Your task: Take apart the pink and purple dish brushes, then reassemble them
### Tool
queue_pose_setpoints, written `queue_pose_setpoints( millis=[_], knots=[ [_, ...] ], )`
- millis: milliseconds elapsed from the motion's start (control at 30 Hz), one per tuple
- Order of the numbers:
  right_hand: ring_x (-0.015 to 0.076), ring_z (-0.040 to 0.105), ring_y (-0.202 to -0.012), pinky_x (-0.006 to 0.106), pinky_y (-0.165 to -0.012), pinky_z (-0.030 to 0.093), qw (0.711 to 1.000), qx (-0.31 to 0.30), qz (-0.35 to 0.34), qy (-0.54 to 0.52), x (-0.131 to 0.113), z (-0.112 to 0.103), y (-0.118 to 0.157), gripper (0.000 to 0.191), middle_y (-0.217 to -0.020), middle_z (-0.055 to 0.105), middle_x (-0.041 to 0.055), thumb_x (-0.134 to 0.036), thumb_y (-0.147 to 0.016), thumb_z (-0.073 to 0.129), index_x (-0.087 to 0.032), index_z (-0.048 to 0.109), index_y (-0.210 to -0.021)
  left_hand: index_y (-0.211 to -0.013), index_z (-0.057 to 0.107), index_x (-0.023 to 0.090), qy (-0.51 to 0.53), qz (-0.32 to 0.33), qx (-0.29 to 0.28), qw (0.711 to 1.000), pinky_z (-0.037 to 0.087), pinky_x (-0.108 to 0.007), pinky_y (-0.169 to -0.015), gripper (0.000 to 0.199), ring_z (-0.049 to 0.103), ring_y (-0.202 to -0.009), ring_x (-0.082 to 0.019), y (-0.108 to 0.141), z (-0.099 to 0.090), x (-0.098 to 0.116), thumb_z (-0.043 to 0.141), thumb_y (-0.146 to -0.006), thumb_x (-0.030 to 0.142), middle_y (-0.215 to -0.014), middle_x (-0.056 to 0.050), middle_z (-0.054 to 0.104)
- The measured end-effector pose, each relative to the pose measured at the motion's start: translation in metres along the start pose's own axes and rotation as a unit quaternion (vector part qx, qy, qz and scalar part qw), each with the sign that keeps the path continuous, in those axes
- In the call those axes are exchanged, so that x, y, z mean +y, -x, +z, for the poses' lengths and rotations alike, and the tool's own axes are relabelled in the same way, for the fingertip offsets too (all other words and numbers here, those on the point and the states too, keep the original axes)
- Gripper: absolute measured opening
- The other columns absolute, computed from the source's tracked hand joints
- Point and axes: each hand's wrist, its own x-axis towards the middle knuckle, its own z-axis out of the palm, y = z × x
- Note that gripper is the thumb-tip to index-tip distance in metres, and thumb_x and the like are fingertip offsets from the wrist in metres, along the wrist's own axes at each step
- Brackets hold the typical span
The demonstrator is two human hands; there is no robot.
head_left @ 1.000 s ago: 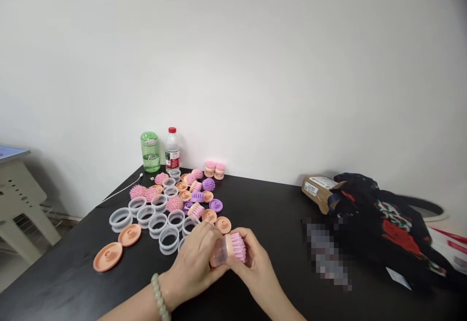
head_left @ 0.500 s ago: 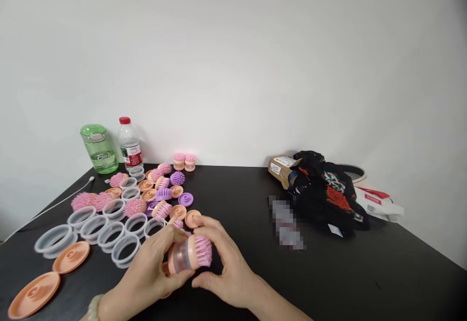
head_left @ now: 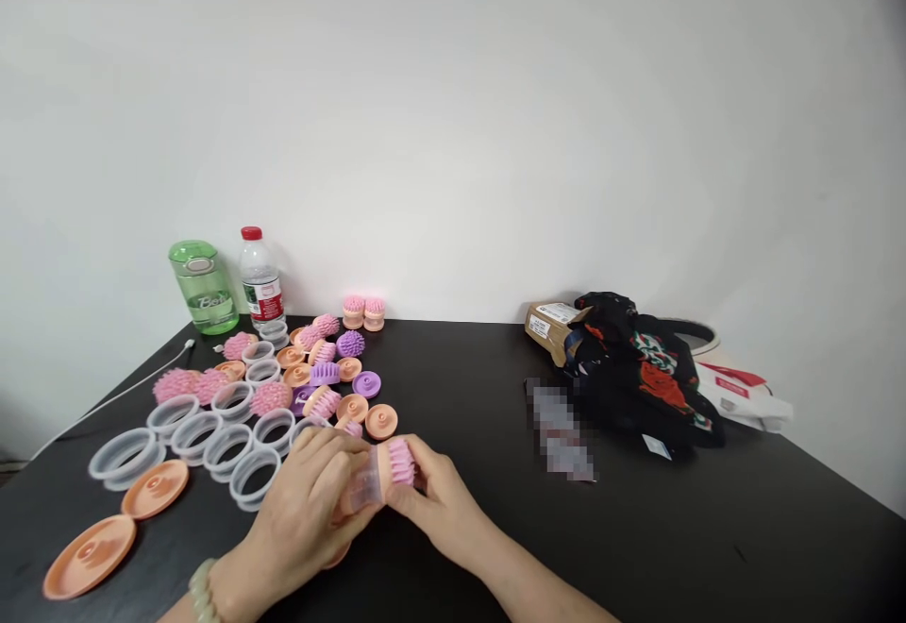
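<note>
Between my two hands lies a round scrub brush on its side, with pink bristles, a peach rim and a clear middle ring. My left hand wraps round its base and ring end, hiding the base. Fingers and thumb of my right hand close on the bristle end. Beside my left hand lie several clear plastic rings and peach discs. Part of another peach disc shows under my left wrist.
Pink bristle heads, a purple one and a purple disc lie farther left. Two brushes stand by the wall. A green bottle and a water bottle stand back left. A box and black cloth bag sit right.
My right hand has closed in from around the bristles to grip them. My left hand has turned further over the brush, covering more of its base. The view has shifted slightly.
</note>
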Motion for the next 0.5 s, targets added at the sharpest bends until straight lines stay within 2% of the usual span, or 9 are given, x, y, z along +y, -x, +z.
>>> queue_pose_setpoints(
  millis=[67,133,200,233,300,367,467,500],
  knots=[
    [0.0223,0.064,-0.093,0.036,-0.084,0.051,1.000,-0.010,0.000,0.003,0.0012,0.0000,0.0000,0.047,-0.102,0.066,0.0051,-0.053,-0.082,0.070,-0.021,0.061,-0.116,-0.101,0.055,0.015,-0.009,0.004,0.000,1.000,0.048,-0.038,-0.080,0.018,0.060,-0.089,-0.022,-0.0004,0.0001,-0.0005,0.066,-0.088,0.017,-0.098,-0.010,0.066],
    [0.0261,0.059,-0.111,0.038,-0.094,0.048,0.999,-0.026,-0.027,-0.015,0.0009,-0.0005,-0.0004,0.070,-0.124,0.060,0.0088,-0.052,-0.073,0.080,-0.024,0.052,-0.131,-0.102,0.055,0.015,-0.018,0.007,0.006,1.000,0.047,-0.039,-0.081,0.019,0.060,-0.091,-0.023,-0.0005,-0.0001,-0.0003,0.066,-0.088,0.018,-0.098,-0.010,0.066],
    [0.0285,0.055,-0.121,0.040,-0.099,0.046,0.998,-0.033,-0.032,-0.040,0.0003,-0.0007,-0.0011,0.087,-0.134,0.053,0.0113,-0.055,-0.068,0.083,-0.025,0.044,-0.140,-0.104,0.055,0.015,-0.023,0.012,0.009,1.000,0.047,-0.039,-0.082,0.019,0.061,-0.090,-0.023,-0.0004,-0.0005,0.0006,0.066,-0.088,0.018,-0.098,-0.010,0.067],
    [0.0281,0.056,-0.118,0.040,-0.096,0.047,0.998,-0.026,-0.024,-0.045,0.0001,-0.0006,-0.0014,0.084,-0.130,0.056,0.0113,-0.059,-0.070,0.079,-0.024,0.046,-0.139,-0.104,0.055,0.016,-0.025,0.015,0.009,1.000,0.046,-0.039,-0.082,0.018,0.061,-0.090,-0.023,-0.0005,-0.0008,0.0011,0.065,-0.089,0.018,-0.098,-0.009,0.067],
    [0.0251,0.062,-0.103,0.038,-0.088,0.050,0.999,-0.001,-0.008,-0.038,0.0001,-0.0002,-0.0017,0.066,-0.113,0.063,0.0088,-0.062,-0.078,0.070,-0.022,0.055,-0.128,-0.102,0.056,0.016,-0.029,0.021,0.009,0.999,0.046,-0.038,-0.082,0.016,0.061,-0.088,-0.022,-0.0008,-0.0014,0.0016,0.064,-0.089,0.016,-0.096,-0.008,0.068],
    [0.0238,0.063,-0.097,0.037,-0.085,0.051,0.999,0.020,-0.020,-0.021,0.0000,-0.0002,-0.0016,0.054,-0.107,0.064,0.0074,-0.060,-0.080,0.069,-0.022,0.061,-0.118,-0.100,0.056,0.016,-0.035,0.025,0.011,0.999,0.046,-0.038,-0.082,0.013,0.061,-0.089,-0.022,-0.0014,-0.0017,0.0007,0.063,-0.089,0.017,-0.095,-0.008,0.068],
    [0.0267,0.058,-0.110,0.038,-0.092,0.048,0.998,0.014,-0.065,-0.024,-0.0003,-0.0010,-0.0017,0.073,-0.123,0.058,0.0094,-0.055,-0.069,0.082,-0.024,0.055,-0.129,-0.099,0.058,0.015,-0.050,0.034,0.026,0.998,0.046,-0.037,-0.081,0.011,0.062,-0.090,-0.022,-0.0021,-0.0014,-0.0033,0.063,-0.090,0.019,-0.094,-0.009,0.068],
    [0.0263,0.058,-0.110,0.037,-0.091,0.048,0.997,0.008,-0.065,-0.029,-0.0002,-0.0013,-0.0019,0.075,-0.123,0.058,0.0091,-0.055,-0.068,0.082,-0.024,0.054,-0.130,-0.099,0.058,0.015,-0.055,0.039,0.032,0.997,0.046,-0.037,-0.081,0.011,0.063,-0.091,-0.023,-0.0023,-0.0012,-0.0048,0.063,-0.090,0.020,-0.094,-0.010,0.069]
  ],
)
